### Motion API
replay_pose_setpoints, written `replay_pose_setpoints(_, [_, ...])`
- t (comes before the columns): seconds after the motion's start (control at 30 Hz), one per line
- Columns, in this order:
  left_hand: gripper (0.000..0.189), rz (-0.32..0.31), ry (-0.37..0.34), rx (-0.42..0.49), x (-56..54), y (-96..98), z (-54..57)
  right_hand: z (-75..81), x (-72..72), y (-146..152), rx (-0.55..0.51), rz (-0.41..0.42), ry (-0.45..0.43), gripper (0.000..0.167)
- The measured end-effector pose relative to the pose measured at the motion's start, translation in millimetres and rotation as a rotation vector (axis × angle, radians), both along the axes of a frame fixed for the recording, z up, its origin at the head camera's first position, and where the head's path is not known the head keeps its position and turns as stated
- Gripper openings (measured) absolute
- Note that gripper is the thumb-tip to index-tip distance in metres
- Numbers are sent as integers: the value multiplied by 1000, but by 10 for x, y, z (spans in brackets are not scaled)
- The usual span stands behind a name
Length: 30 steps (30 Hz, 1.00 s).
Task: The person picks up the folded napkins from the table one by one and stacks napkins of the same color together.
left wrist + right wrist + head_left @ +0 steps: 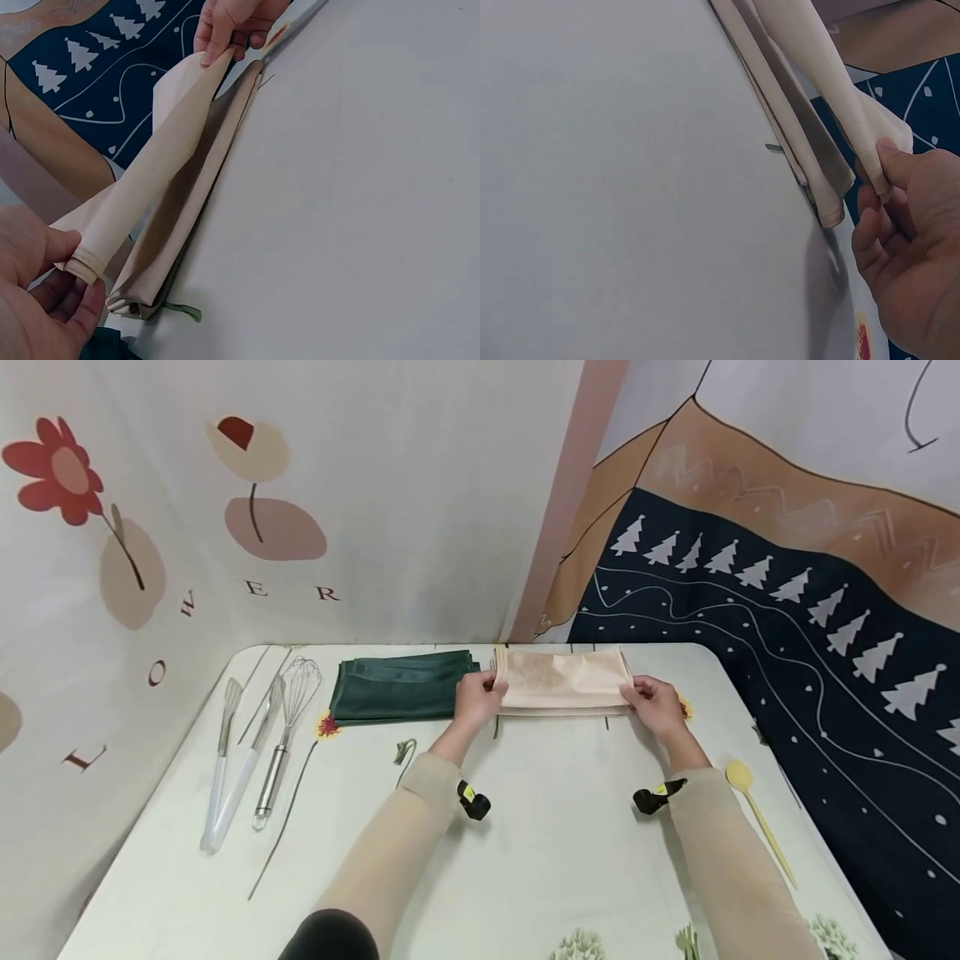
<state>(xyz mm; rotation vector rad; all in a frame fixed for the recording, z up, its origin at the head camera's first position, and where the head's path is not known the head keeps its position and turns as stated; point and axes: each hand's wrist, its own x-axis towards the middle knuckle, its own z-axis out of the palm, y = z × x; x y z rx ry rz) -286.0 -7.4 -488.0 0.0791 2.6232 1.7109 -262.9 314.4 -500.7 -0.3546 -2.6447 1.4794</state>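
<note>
A folded beige cloth [566,681] is stretched between the two hands at the back of the table. My left hand [478,697] pinches its left end between thumb and fingers, beside a folded dark green cloth [405,687]. At the right end, my right hand [656,703] grips a corner the same way. In the left wrist view the held cloth [154,169] is raised along its edge. Just below it lies a flat stack of beige folds [187,202] on the table. The right wrist view shows the pinched corner [877,161] beyond those folds.
To the left lie a whisk [277,768] and two clear-handled utensils [217,777], [247,768] side by side. A yellow spoon [757,814] rests near the right edge. The white tabletop [555,843] carries printed flowers. Curtains with printed patterns [420,510] hang behind and along the right.
</note>
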Motion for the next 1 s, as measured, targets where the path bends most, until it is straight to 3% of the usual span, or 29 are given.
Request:
replay_pose_setpoints(0.23, [15,9,63,-94,-74,11,-24,-23,-83,-7,49,-12,-13,31])
replay_pose_setpoints(0.63, [16,45,93,-235,-116,98,37,-10,-128,15,54,-26,-42,31])
replay_pose_setpoints(1.0, [27,102,94,-215,-86,134,-16,-78,-42,99,16,-59,-132,42])
